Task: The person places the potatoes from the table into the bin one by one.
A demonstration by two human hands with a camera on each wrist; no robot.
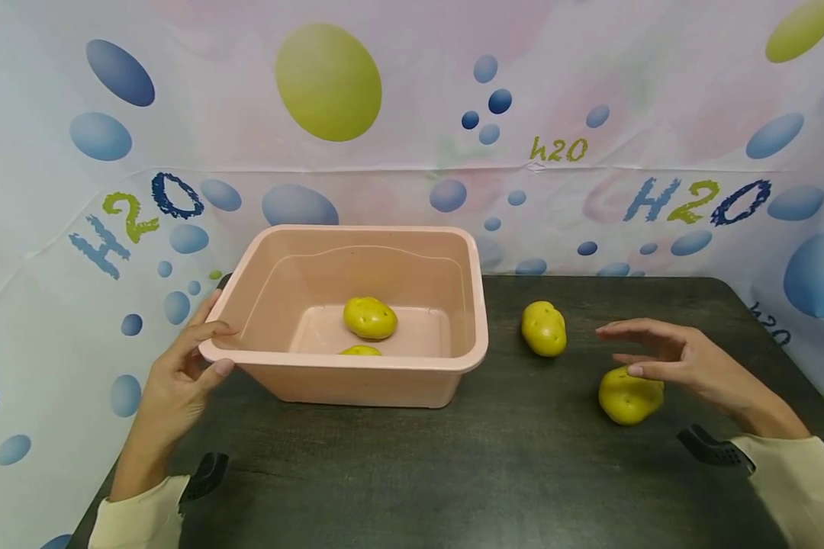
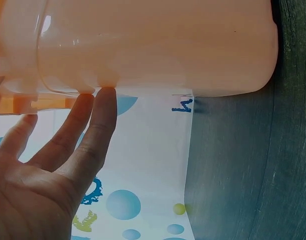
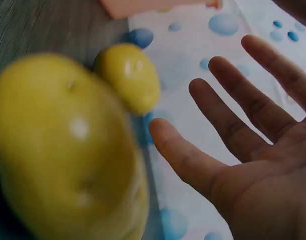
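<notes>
A peach plastic basin (image 1: 364, 385) stands on the dark table, with one yellow potato (image 1: 370, 318) inside and part of a second potato (image 1: 361, 350) showing above its front rim. My left hand (image 1: 178, 374) holds the basin's left front corner, thumb and a finger at the rim. In the left wrist view, other fingers (image 2: 104, 130) touch the basin's outer wall. My right hand (image 1: 687, 366) hovers with spread fingers just over a yellow potato (image 1: 629, 398) on the table, holding nothing. Another potato (image 1: 544, 329) lies between that hand and the basin.
A white sheet (image 1: 412, 99) printed with blue and green bubbles hangs behind the table and along its left side. The dark wooden table (image 1: 412, 480) extends in front of the basin. Its right edge runs beyond the right hand.
</notes>
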